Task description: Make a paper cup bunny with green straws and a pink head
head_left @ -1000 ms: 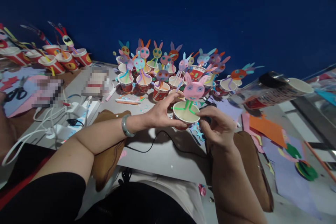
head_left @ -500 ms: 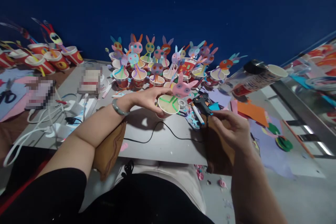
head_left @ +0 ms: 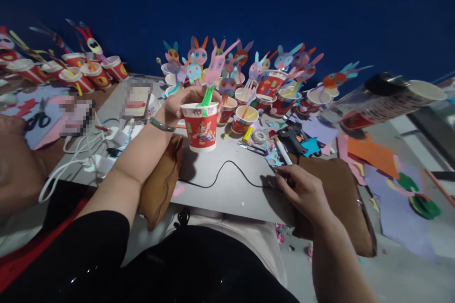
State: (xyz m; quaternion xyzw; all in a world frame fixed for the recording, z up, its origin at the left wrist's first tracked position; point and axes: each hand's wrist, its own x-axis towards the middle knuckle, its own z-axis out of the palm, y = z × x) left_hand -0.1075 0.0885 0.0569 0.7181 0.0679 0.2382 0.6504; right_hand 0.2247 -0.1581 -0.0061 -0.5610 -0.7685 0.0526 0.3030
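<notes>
Red paper cup (head_left: 202, 128) with a printed cartoon figure, held upright above the grey bench (head_left: 227, 194) by the left hand (head_left: 177, 106), whose fingers wrap around its rim and far side; a pink paper rabbit (head_left: 216, 64) on a green stem rises from the cup's mouth. Head view only. Behind the cup, against the blue wall, stands a crowd of similar cups with paper rabbits (head_left: 256, 83), and a second group of red cups (head_left: 81, 73) stands well to the left of it. Right of the cup lie a yellow glue stick (head_left: 248, 133), a roll of tape (head_left: 260, 136), a white marker (head_left: 283, 150) and a black glue gun (head_left: 293, 136). The right hand (head_left: 302, 189) rests low on the bench edge to the right of the cup, fingers curled, tips near the marker; whether it grips anything cannot be told. A black cable (head_left: 220, 177) runs across the bench below the cup. A brown arm cushion (head_left: 161, 180) lies under the left forearm. Scissors (head_left: 37, 118) lie far left of the cup, coloured paper scraps (head_left: 373, 161) far right.
</notes>
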